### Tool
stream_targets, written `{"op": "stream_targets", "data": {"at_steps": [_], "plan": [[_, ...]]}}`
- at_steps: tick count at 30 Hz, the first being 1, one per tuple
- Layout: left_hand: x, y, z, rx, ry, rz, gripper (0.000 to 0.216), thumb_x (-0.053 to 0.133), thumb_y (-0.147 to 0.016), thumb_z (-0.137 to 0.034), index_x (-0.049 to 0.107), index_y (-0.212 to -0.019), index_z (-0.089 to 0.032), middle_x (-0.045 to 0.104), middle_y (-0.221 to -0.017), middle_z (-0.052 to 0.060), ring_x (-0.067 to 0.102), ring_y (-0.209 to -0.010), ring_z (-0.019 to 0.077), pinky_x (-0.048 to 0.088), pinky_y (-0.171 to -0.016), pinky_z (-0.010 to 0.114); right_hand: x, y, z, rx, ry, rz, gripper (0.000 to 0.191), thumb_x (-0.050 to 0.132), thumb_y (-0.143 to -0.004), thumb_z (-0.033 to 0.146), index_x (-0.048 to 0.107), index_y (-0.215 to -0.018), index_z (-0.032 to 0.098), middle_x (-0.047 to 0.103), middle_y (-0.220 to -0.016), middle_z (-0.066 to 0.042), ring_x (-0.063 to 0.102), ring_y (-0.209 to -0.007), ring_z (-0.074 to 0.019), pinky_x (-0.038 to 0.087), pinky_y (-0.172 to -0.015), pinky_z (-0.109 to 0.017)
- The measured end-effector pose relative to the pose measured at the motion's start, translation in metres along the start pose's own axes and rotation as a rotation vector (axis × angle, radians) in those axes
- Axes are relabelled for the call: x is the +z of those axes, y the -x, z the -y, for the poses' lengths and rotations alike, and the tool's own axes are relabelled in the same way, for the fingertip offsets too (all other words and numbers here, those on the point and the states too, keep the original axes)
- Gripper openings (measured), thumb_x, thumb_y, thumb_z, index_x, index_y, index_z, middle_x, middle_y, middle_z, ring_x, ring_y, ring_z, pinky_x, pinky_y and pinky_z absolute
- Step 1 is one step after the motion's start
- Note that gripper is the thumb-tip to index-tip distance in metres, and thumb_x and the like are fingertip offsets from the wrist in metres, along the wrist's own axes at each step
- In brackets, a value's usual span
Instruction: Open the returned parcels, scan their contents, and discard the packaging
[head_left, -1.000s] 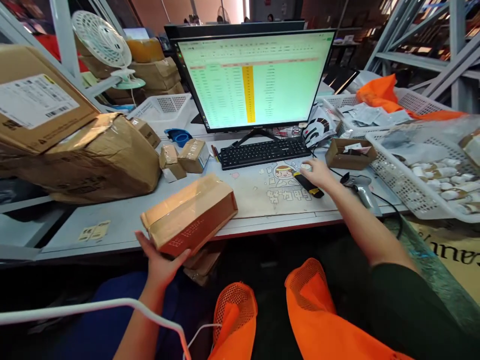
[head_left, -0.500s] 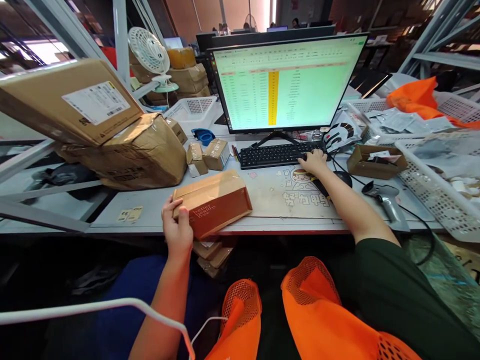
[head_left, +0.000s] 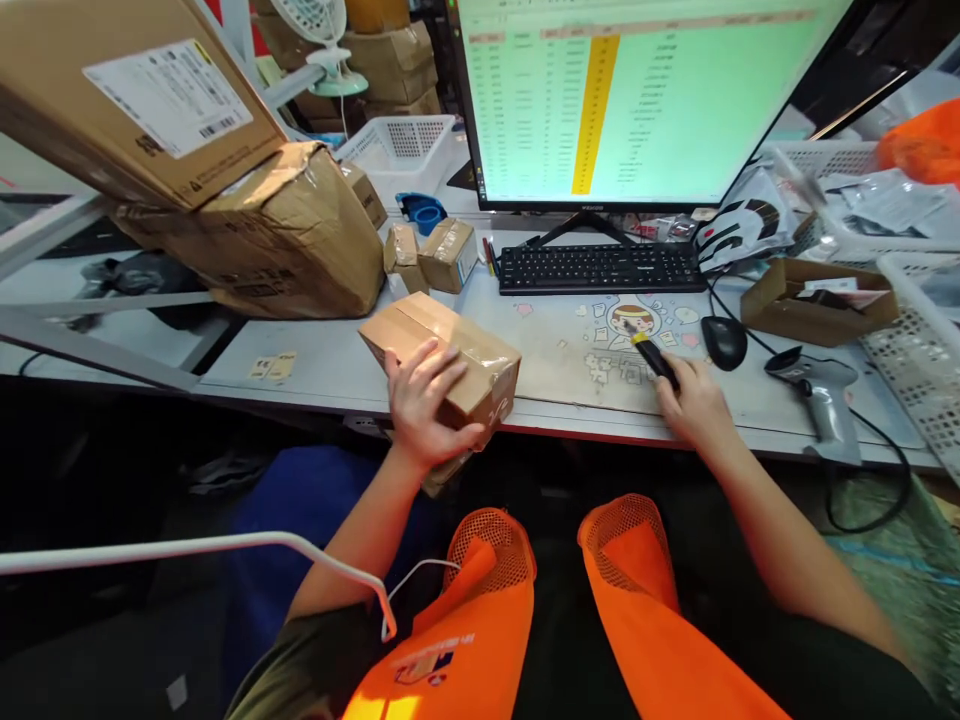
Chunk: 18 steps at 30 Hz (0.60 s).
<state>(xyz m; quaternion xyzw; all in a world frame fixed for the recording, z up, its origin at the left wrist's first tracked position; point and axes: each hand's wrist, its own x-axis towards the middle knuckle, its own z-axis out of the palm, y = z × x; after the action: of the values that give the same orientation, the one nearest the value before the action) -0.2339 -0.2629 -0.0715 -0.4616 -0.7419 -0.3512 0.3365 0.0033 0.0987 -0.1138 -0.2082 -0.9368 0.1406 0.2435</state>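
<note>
Left hand (head_left: pixel 424 410) grips taped carton (head_left: pixel 491 365), fingers spread across top. Right hand (head_left: pixel 701 405) closed around black-and-yellow tool (head_left: pixel 655 360) over desk mat (head_left: pixel 555 355).

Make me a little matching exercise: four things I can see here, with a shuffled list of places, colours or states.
1. left hand
2. right hand
3. keyboard
4. vest

A. bright orange
B. gripping a black-and-yellow tool
C. black, just in front of the lit monitor
D. touching a brown box

Pairs: 1-D, 2-B, 3-C, 4-A
</note>
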Motion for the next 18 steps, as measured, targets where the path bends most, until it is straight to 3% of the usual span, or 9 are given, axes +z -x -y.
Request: {"op": "stream_targets", "data": {"at_steps": [3, 6, 8, 13, 18], "plan": [[0.001, 0.007, -0.024, 0.031, -0.085, -0.027, 0.059, 0.066, -0.097, -0.053, 0.06, -0.149, -0.025, 0.072, -0.139, 0.015, 0.056, -0.149, 0.0409, 0.031, -0.13, 0.067, -0.008, 0.016, 0.053, -0.287, -0.234, -0.031, 0.044, 0.055, -0.106, 0.035, 0.067, -0.147, 0.021, 0.071, -0.121, -0.015, 0.071, -0.107, -0.0298, 0.062, -0.097, -0.044], [0.004, 0.006, -0.026, 0.069, -0.108, -0.084, 0.059, 0.061, -0.1, -0.048, 0.058, -0.153, -0.024, 0.072, -0.142, 0.015, 0.056, -0.15, 0.0399, 0.036, -0.129, 0.065, -0.01, 0.021, 0.101, -0.524, -0.343, 0.023, 0.041, 0.063, -0.107, 0.036, 0.068, -0.146, 0.025, 0.072, -0.114, -0.012, 0.073, -0.098, -0.0256, 0.064, -0.085, -0.037], [0.004, 0.005, -0.023, 0.076, -0.129, -0.087, 0.056, 0.06, -0.1, -0.047, 0.06, -0.151, -0.024, 0.073, -0.141, 0.014, 0.059, -0.148, 0.0387, 0.038, -0.129, 0.063, -0.008, 0.016, 0.119, -0.59, -0.346, 0.049, 0.039, 0.063, -0.108, 0.037, 0.069, -0.145, 0.025, 0.073, -0.112, -0.012, 0.073, -0.095, -0.0246, 0.064, -0.081, -0.036], [-0.001, 0.007, -0.022, 0.052, -0.168, -0.032, 0.054, 0.055, -0.103, -0.048, 0.061, -0.152, -0.025, 0.072, -0.143, 0.013, 0.059, -0.148, 0.0376, 0.035, -0.131, 0.064, 0.0, -0.001, 0.121, -0.637, -0.341, 0.014, 0.037, 0.061, -0.11, 0.038, 0.073, -0.14, 0.022, 0.074, -0.108, -0.012, 0.072, -0.09, -0.0231, 0.063, -0.076, -0.035], [-0.001, 0.003, -0.027, 0.074, -0.142, -0.078, 0.051, 0.058, -0.103, -0.046, 0.065, -0.148, -0.022, 0.074, -0.141, 0.014, 0.062, -0.145, 0.0362, 0.038, -0.131, 0.059, 0.001, -0.005, 0.125, -0.622, -0.331, -0.002, 0.037, 0.06, -0.11, 0.039, 0.075, -0.139, 0.023, 0.074, -0.109, -0.012, 0.072, -0.091, -0.0224, 0.063, -0.077, -0.034]]}}
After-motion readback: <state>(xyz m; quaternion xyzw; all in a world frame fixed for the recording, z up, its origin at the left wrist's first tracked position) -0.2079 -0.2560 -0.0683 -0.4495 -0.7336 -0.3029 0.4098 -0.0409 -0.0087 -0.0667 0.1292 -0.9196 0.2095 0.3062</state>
